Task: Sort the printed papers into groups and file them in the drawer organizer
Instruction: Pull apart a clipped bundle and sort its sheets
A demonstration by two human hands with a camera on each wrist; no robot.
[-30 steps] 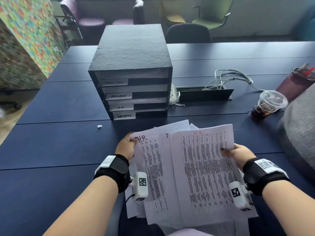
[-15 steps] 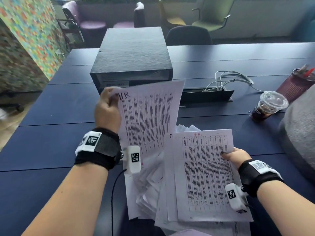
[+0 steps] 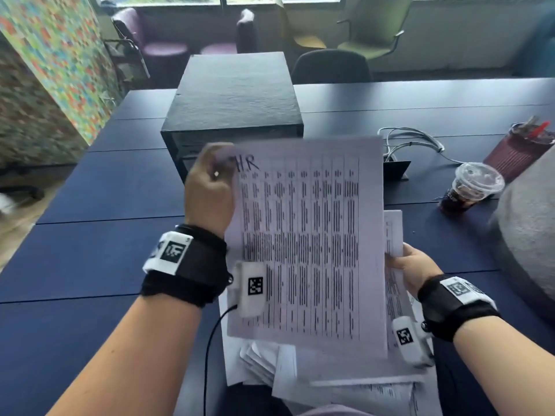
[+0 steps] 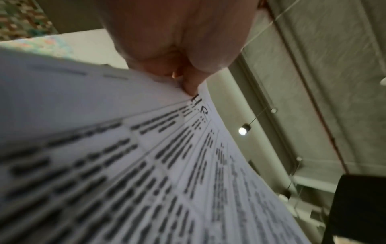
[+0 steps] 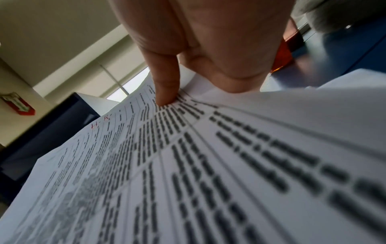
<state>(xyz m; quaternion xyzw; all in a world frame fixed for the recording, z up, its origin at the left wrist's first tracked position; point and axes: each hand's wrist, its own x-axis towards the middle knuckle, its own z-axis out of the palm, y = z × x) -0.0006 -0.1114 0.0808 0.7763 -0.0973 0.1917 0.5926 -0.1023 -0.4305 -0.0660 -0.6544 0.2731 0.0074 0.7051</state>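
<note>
My left hand [image 3: 211, 178] pinches the top left corner of a printed sheet marked "HR" in black [image 3: 306, 241], held up in front of the black drawer organizer [image 3: 234, 97]. The left wrist view shows the fingers [image 4: 188, 85] clamped on that corner beside the "HR" writing [image 4: 200, 107]. My right hand [image 3: 416, 265] grips the right edge of the paper stack [image 3: 339, 385] lying low near me. In the right wrist view its thumb [image 5: 167, 89] presses on the top sheet, marked "H.R." in red [image 5: 100, 122]. The raised sheet hides the organizer's drawers.
The dark blue table [image 3: 90, 265] carries an iced drink in a plastic cup [image 3: 471, 187] and a maroon bottle [image 3: 519, 151] at the right, with white cables [image 3: 414, 139] behind. A grey rounded object [image 3: 531, 235] sits at the right edge. Chairs [image 3: 330, 67] stand beyond.
My left hand has lifted the black-marked HR sheet off the stack and carried it up and rightwards, in front of the organizer. The right hand stays on the stack's edge.
</note>
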